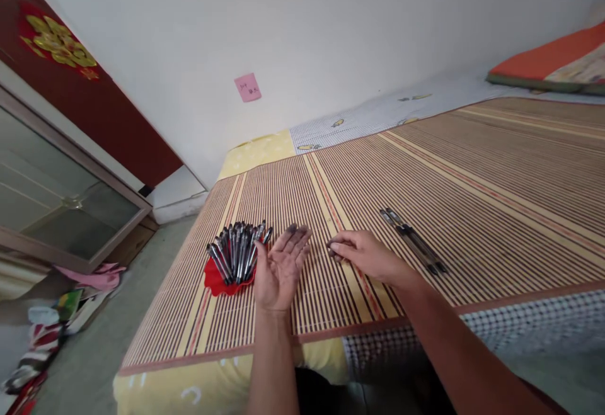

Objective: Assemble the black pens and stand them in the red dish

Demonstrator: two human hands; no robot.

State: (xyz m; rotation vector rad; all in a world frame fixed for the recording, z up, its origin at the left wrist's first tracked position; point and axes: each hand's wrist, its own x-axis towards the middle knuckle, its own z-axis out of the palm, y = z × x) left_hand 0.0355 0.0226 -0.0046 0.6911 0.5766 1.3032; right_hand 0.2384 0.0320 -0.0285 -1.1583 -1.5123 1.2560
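Note:
My left hand [280, 270] is held palm up over the striped bamboo mat [472, 176], fingers stretched out with dark smudges on the tips, nothing in it. Just left of it lies a pile of several dark pens [237, 250] on a red cloth [218, 281]. My right hand [363, 252] rests on the mat beside the left, its fingers pinched together near the fingertips; whether a small thing sits in them I cannot make out. To its right, a few dark pens [414, 241] lie side by side on the mat.
The mat covers a bed with yellow and checked sheets [265, 150] against a white wall bearing a pink note [248, 87]. An orange pillow [553, 59] lies far right. A glass-fronted cabinet [57, 194] and scattered clothes [57, 314] are on the floor at left.

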